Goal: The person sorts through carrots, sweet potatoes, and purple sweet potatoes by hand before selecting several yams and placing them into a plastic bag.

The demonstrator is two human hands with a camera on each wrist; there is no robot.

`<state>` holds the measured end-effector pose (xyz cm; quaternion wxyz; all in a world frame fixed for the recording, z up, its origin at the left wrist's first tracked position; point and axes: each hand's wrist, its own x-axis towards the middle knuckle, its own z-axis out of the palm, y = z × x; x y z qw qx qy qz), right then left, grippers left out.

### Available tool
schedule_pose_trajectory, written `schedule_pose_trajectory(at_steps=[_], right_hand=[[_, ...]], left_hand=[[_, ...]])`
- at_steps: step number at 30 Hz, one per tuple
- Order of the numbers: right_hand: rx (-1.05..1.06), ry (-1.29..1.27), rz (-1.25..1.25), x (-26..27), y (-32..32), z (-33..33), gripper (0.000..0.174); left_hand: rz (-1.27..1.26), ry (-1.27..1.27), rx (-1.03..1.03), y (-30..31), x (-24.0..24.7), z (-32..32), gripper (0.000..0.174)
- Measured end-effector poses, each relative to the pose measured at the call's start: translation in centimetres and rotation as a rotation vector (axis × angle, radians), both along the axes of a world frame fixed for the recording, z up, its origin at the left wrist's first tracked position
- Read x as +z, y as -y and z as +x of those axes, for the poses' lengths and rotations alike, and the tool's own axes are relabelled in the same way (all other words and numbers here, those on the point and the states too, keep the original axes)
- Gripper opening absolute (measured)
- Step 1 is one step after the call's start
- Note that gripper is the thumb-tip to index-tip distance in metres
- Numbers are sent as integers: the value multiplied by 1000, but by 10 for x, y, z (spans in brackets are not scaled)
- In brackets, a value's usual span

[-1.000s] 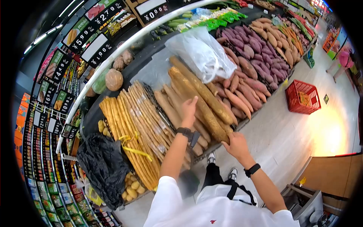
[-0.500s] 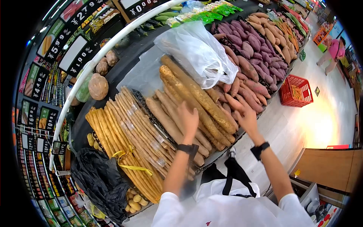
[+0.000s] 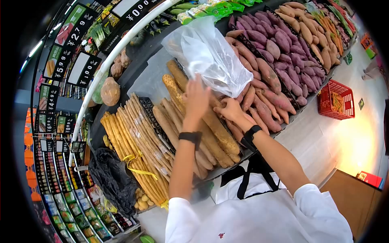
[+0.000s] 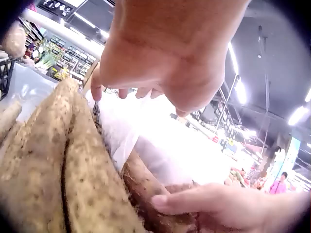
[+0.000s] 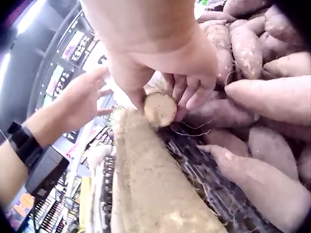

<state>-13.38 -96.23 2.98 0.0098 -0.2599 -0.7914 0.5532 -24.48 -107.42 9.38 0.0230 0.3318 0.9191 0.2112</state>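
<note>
In the head view my right hand (image 3: 235, 113) reaches in between the long thick yams (image 3: 219, 131) and the reddish sweet potatoes (image 3: 267, 77). Its thumb and fingers grip a yam piece (image 5: 161, 109), whose round, pale cut end faces the right wrist camera. My left hand (image 3: 195, 97), blurred, hovers over the upper part of the yams, fingers spread and slightly bent. Just beyond it a white plastic bag (image 3: 210, 52) lies across the produce. In the left wrist view the left fingertips overlap the bag, and the right hand (image 4: 218, 206) holds the brown yam piece below.
Thinner wrapped yams (image 3: 142, 129) and yellowish sticks tied with yellow ribbon (image 3: 142, 172) lie to the left, beside a black plastic bag (image 3: 111, 178). Purple sweet potatoes (image 3: 279, 40) fill the far right. A white rail (image 3: 101, 73) curves behind. A red basket (image 3: 336, 99) stands on the floor.
My right hand left the near end of a long yam, moved up past the sweet potatoes and took hold of the yam piece. The left hand rose along the yams towards the white bag.
</note>
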Motion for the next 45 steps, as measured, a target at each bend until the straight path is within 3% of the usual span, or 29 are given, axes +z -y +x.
schedule_pose_trajectory(at_steps=[1,4,5,9,17,20,24,25,26,27,28,29,31,33,37,43,45], right_hand=[[18,9,-16,5,-6,5,38],[30,-111,-567,13,-32,16,29],[3,-118,-658,15,-41,28,33],[45,-113,-664,64,-75,72,32],[36,-112,-644,96,-98,149,33],[-13,-125,-582,106,-92,198,34],[-94,-123,-528,124,-53,273,39],[-102,-129,-516,128,-41,293,39],[-107,-110,-518,131,-29,315,41],[-108,-87,-521,134,-14,335,44],[-112,-86,-509,139,3,354,44],[-121,-72,-483,144,20,371,46],[-148,-46,-413,149,50,405,50],[-168,-32,-397,142,71,439,47],[-162,86,-418,136,117,481,26],[-12,50,-228,95,155,467,22],[70,-29,-156,70,161,450,22]], left_hand=[[73,26,51,7,5,-7,71],[220,4,112,21,19,-27,79],[297,-45,90,23,24,-32,81],[390,-200,133,22,36,-32,81],[423,-186,64,25,35,5,75],[454,-45,121,22,29,25,58],[525,-292,314,18,13,112,37],[826,12,238,18,16,143,39],[923,347,266,22,24,173,41],[1117,667,286,20,1,192,44],[1084,750,302,23,2,204,40],[1223,1138,252,33,3,220,34],[1200,1238,113,48,-7,234,26],[1197,1280,110,64,-3,261,25],[1117,1334,94,104,-8,309,24],[1083,1299,159,156,-47,307,24],[1148,1443,157,174,-43,283,23]])
